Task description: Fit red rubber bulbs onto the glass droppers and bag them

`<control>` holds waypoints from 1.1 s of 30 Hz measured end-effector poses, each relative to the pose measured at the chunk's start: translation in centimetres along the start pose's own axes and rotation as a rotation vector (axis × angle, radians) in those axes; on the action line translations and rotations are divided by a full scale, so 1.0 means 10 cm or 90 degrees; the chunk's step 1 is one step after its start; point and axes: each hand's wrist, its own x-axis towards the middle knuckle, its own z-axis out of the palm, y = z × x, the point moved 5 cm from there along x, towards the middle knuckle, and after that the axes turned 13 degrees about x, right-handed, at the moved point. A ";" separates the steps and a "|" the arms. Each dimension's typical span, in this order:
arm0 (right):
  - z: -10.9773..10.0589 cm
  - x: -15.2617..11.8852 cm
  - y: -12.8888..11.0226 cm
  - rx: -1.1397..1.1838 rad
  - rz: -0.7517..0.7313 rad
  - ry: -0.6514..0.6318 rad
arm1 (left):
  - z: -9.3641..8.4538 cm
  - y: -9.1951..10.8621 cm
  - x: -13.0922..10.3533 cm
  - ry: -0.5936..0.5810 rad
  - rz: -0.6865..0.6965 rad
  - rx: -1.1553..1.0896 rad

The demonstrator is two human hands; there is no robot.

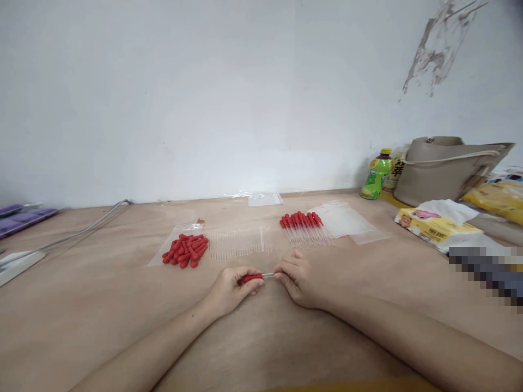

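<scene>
Both hands met low in the middle of the frame over the wooden table (102,305). The left hand (231,288) pinched the red bulb (252,278), and the right hand (296,277) pinched the clear glass tube (268,275) stuck into it. Just above sat a pile of loose red bulbs (186,251), a row of bare tubes (240,243), and finished droppers (304,226) further right.
</scene>
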 end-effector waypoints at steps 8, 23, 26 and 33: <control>0.07 0.04 0.00 0.010 0.054 -0.049 | -0.01 0.06 -0.01 0.011 0.039 0.034; -0.11 0.12 0.01 0.082 0.174 -0.196 | -0.16 0.11 0.03 0.106 0.132 0.213; -0.30 0.17 0.23 0.057 0.284 -0.170 | -0.19 0.08 0.04 0.130 0.110 0.212; -0.65 0.37 0.92 -0.158 0.541 0.022 | -0.14 0.17 0.03 0.089 0.186 0.265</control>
